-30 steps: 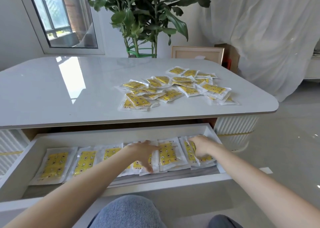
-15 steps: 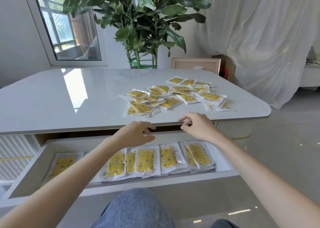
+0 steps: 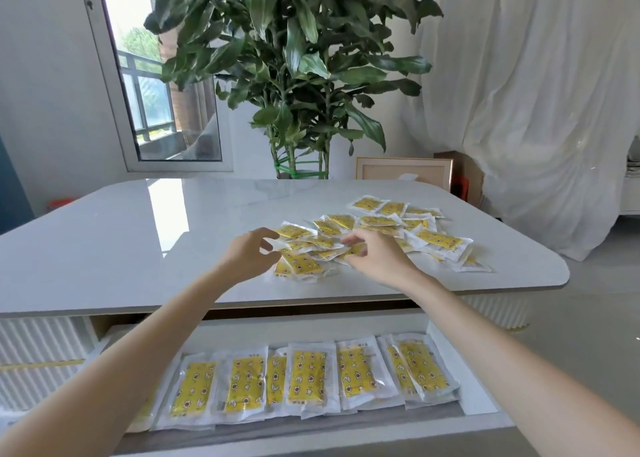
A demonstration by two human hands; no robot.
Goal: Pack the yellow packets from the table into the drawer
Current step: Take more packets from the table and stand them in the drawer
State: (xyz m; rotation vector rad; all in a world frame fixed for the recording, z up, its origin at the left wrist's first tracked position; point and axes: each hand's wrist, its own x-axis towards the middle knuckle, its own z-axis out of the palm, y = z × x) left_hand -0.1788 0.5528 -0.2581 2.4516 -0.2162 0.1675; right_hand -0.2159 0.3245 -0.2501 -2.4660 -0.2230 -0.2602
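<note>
Over yellow packets [image 3: 440,240] on the table [image 3: 138,248], left hand [image 3: 247,257] and right hand [image 3: 375,260] hover, fingers [image 3: 346,241] loose, empty.

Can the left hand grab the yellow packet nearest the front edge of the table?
Probably yes. The left hand hovers right beside the front packet with its fingers loosely curled and holding nothing. Nothing lies between them.

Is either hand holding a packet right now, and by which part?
Cannot tell. The left hand and right hand reach the packets on the table, fingertips at packet edges; none is clearly lifted.
</note>
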